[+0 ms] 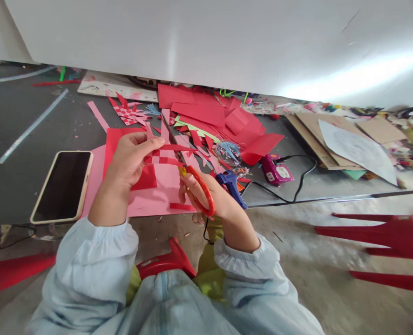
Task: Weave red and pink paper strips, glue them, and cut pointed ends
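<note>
My left hand [131, 156] pinches a woven piece of red and pink paper strips [167, 151], holding it above a pink sheet [157, 197] at the table's front edge. My right hand [201, 190] grips orange-handled scissors [201, 186], fingers through the loop. The scissor blades [173, 137] point away from me and lie across the strips. Both sleeves are pale blue.
A phone [62, 186] lies screen-up left of my hands. A blue glue gun [231, 184] and a purple glue gun [275, 170] with a black cord sit to the right. Red paper sheets [213, 116] pile behind. Cardboard [332, 135] lies far right. A red plastic stool [391, 246] stands on the floor.
</note>
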A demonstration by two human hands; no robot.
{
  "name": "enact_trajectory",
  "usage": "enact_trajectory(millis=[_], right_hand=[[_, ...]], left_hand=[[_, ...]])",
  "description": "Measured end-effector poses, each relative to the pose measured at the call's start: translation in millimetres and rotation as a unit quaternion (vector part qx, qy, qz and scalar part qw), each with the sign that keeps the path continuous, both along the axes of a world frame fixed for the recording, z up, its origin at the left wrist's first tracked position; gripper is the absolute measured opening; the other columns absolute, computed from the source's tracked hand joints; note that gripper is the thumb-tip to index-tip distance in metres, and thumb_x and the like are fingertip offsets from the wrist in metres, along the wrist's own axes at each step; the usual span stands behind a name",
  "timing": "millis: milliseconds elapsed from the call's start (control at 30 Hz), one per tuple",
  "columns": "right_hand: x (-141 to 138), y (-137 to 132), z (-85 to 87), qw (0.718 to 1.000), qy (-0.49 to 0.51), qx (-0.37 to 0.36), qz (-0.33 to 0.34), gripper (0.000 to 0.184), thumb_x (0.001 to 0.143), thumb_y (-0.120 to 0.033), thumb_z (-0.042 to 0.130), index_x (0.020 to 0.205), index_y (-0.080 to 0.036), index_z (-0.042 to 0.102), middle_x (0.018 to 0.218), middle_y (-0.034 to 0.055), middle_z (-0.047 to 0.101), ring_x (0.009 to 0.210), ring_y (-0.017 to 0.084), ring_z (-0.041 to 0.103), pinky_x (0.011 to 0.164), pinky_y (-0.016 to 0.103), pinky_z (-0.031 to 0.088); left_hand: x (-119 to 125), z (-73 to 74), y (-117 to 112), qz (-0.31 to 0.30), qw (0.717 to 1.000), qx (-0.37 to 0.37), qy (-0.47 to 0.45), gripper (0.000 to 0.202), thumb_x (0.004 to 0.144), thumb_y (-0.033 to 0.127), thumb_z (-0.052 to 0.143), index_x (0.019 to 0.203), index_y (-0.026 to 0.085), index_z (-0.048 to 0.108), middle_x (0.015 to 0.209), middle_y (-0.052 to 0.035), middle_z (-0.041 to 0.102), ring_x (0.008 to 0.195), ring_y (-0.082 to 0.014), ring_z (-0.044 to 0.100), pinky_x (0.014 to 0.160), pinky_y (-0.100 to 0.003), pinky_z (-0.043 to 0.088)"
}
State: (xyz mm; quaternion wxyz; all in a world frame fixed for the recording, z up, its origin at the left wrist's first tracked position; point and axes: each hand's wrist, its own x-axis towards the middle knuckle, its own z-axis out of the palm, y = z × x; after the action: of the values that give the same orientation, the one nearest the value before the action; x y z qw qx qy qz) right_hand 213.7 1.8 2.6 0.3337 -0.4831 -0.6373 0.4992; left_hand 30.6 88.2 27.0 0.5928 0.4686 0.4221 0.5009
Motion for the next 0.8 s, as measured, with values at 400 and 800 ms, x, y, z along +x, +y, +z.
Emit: enact_trajectory(millis=[400, 800], right_hand=[[-4.7, -5.6, 17.4, 0.997, -0.015, -0.072, -0.001, 0.051, 0.094, -0.071, 0.043, 0.093, -0.020, 0.051, 0.043, -0.0083, 0.052, 0.032, 0.010, 0.053, 0.033, 0.019, 0.037], [6.6, 6.1, -0.1, 0.995, 0.042, -0.056, -0.077, 0.052, 0.093, -0.073, 0.042, 0.088, -0.022, 0.049, 0.061, -0.0006, 0.065, 0.033, 0.009, 0.049, 0.032, 0.024, 0.035]], left_hand=[[-1.1, -3.5, 2.5, 0.002, 1.000, 0.007, 0.007, 0.024, 0.062, 0.026, 0.080, 0.051, 0.018, 0.061, 0.052, 0.0050, 0.044, 0.051, -0.0051, 0.039, 0.047, -0.020, 0.031], [0.0, -3.4, 1.2, -0.031, 1.000, -0.006, 0.001, 0.018, 0.058, 0.026, 0.084, 0.057, 0.018, 0.069, 0.058, 0.0033, 0.057, 0.055, -0.0062, 0.049, 0.053, -0.020, 0.040]])
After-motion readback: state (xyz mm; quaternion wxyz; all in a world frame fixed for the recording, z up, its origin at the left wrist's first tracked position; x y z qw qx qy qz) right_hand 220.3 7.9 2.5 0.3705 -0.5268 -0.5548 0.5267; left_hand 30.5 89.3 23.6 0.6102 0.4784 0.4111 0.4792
